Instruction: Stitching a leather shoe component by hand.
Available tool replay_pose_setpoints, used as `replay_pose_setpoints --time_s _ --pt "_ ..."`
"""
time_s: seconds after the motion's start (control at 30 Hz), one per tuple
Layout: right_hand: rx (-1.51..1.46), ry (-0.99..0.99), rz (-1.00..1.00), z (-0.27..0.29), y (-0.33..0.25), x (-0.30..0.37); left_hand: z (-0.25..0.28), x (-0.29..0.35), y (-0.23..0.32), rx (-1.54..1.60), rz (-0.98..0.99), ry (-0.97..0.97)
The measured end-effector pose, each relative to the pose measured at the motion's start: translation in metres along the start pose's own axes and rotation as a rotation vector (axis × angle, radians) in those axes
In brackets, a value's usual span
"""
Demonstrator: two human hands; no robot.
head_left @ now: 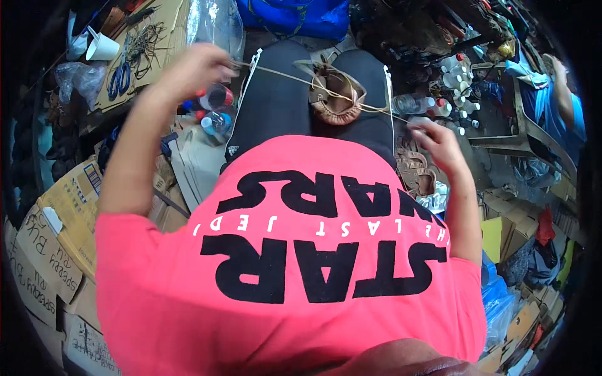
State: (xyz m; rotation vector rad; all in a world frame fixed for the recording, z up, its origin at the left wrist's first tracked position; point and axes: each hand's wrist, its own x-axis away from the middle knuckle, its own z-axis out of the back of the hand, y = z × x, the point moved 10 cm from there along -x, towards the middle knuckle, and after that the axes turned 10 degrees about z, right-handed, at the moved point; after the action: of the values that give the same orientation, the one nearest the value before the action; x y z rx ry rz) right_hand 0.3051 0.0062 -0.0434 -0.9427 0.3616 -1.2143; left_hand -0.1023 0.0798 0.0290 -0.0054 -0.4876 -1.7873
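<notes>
A brown leather shoe upper [337, 114], gathered along its edge, rests between my thighs. A light cord [276, 72] runs through it and stretches out to both sides, pulled fairly straight. My left hand [204, 66], slightly blurred, is raised beyond my left thigh with its fingers closed on one length of the cord. Out past my right thigh, my right hand [437, 143] pinches the other length. Both hands are apart from the leather itself. More brown leather uppers [419, 174] lie below my right hand.
Blue-handled scissors [120, 80] and a white cup [102, 47] sit on cardboard at left. Capped bottles [217, 123] stand near my left thigh, more bottles [453, 80] at right. A blue bag [295, 19] lies ahead. Another person's arm [560, 88] shows far right. Cardboard boxes [70, 194] crowd the left.
</notes>
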Motion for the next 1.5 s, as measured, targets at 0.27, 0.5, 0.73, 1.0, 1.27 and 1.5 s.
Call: replay_pose_setpoints --time_s 0.27,0.5,0.73,1.0,1.27,1.5 --pt "0.668 0.302 -0.578 0.183 0.215 0.189 0.201 0.108 -0.297 -0.495 0.879 0.432" --pt "0.125 -0.062 -0.115 0.009 0.053 0.018 0.003 -0.020 0.014 0.244 0.004 0.145" --pt "-0.101 0.051 0.402 -0.026 -0.083 -0.067 -0.083 -0.052 0.169 0.360 -0.395 -0.184" --pt "-0.092 -0.004 0.384 -0.037 -0.082 -0.080 -0.112 -0.066 0.167 0.466 -0.344 -0.448" --pt "-0.224 0.064 0.379 -0.052 -0.076 -0.070 -0.138 -0.063 0.154 0.875 -0.102 -0.721" --pt "-0.082 0.219 0.384 -0.054 -0.087 -0.042 -0.156 -0.055 0.147 1.015 -0.035 -0.888"
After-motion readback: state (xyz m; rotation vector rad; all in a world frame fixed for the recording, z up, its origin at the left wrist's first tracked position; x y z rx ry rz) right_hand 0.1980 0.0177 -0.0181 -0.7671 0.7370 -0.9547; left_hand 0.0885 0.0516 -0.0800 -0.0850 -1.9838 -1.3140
